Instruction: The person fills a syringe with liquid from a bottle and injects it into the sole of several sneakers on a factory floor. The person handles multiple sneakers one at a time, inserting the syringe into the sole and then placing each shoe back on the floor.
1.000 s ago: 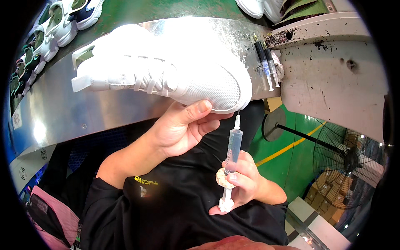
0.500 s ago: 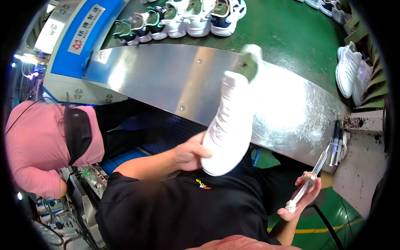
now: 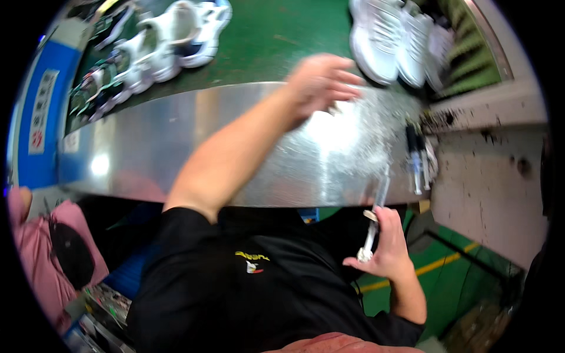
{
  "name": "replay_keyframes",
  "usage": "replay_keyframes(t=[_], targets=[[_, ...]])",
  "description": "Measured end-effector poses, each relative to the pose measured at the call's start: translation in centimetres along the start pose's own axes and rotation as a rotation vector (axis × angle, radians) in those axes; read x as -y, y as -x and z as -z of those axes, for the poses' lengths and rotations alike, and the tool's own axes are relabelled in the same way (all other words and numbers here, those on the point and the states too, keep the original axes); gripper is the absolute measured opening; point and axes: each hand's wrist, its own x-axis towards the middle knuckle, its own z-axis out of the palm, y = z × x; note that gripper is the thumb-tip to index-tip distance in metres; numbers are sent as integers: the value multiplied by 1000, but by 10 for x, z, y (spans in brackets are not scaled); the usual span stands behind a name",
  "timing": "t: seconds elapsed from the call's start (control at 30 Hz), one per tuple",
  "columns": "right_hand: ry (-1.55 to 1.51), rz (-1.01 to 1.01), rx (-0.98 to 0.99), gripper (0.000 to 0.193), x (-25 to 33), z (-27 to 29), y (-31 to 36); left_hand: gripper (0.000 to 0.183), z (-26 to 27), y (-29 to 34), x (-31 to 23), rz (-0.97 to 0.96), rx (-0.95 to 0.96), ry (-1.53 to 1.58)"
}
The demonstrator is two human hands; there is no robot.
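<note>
My left hand (image 3: 321,88) reaches over the metal ledge, its fingers apart and somewhat blurred. A small dark bit by its fingers is too smeared to make out. Just to its right, a white lace-up shoe (image 3: 378,41) stands on the green surface beside another white shoe (image 3: 414,47). At the front edge of the ledge, my right hand (image 3: 388,244) is closed around a clear syringe (image 3: 382,191). The syringe points away from me, its plunger end near my thumb.
Several syringes with dark parts (image 3: 416,156) lie at the right end of the metal ledge (image 3: 235,170), by a stained pale panel (image 3: 482,176). Several shoes (image 3: 156,50) line the green surface (image 3: 276,41) at left. A person in pink (image 3: 67,253) is at left.
My left hand has let go of the white shoe and moved up over the ledge. Another white shoe now shows beside those at far right. My view has shifted; the right hand keeps the syringe.
</note>
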Motion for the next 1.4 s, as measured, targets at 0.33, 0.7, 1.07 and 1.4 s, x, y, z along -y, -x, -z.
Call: replay_keyframes(t=[0.33,0.7,1.07,1.4], targets=[[370,-103,428,89,-10,35,-2,76,223,62,-68,-613,-732,-909],[167,-54,417,96,1,33,-19,64,221,61,-96,-427,-709,-457],[-116,-77,201,109,4,13,-5,89,119,239,25,-572,-374,-1075],[-467,-312,231,123,15,3,19,38,170,100,-70,-36,-450,-852]])
